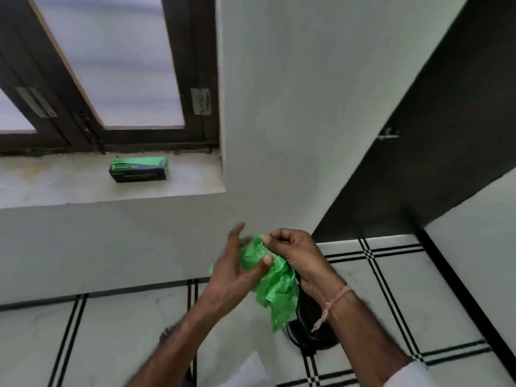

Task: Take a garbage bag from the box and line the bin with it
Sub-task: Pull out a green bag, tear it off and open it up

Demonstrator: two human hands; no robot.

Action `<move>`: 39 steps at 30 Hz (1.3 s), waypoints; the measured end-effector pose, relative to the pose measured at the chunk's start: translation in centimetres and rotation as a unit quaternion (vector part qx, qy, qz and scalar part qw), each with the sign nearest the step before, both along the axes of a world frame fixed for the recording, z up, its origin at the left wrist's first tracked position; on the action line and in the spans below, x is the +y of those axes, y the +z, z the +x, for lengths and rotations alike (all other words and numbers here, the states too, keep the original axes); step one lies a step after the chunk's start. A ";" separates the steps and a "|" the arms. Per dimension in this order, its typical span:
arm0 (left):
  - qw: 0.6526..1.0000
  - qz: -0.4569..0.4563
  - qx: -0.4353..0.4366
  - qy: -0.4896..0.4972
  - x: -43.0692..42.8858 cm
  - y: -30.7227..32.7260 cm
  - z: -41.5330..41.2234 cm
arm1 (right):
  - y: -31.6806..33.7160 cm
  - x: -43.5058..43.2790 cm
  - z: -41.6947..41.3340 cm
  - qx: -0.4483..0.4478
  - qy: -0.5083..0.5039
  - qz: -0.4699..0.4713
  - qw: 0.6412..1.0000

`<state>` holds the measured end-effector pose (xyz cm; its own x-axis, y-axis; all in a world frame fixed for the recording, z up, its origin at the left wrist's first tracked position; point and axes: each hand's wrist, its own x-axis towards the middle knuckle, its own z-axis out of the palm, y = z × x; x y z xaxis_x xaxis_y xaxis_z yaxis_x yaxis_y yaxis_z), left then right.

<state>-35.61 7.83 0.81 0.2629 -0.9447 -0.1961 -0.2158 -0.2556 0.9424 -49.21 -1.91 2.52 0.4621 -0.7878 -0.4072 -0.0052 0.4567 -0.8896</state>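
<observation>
A crumpled green garbage bag (275, 286) hangs between both hands in front of the white wall. My right hand (296, 255) pinches its upper part with curled fingers. My left hand (237, 263) presses against the bag from the left, thumb on the plastic and fingers mostly straight. The green and black bag box (138, 170) lies on the window sill (69, 188), up and to the left of the hands. Below my right forearm sits the black bin (307, 328), mostly hidden by the bag and the arm.
A dark-framed window (111, 79) stands above the sill. A dark door (446, 141) with a latch fills the right side. The floor (391, 289) is white tile with black lines.
</observation>
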 end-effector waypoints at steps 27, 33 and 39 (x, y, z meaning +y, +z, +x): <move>0.981 0.011 0.196 -0.008 6.6 0.9 -19.8 | 4.0 6.6 -29.3 0.114 0.157 -0.002 0.981; 0.984 0.022 0.170 0.042 5.5 -0.1 -23.1 | 2.7 4.8 -33.8 0.088 0.073 -0.006 0.993; 0.992 0.049 0.115 0.003 4.3 0.1 -28.4 | 2.4 2.8 -36.7 0.027 0.052 0.006 0.998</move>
<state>-63.98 12.09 0.94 0.2052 -0.9166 -0.3432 0.0038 -0.3499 0.9368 -85.93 0.92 4.90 0.5176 -0.7321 -0.4428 -0.1006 0.4618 -0.8813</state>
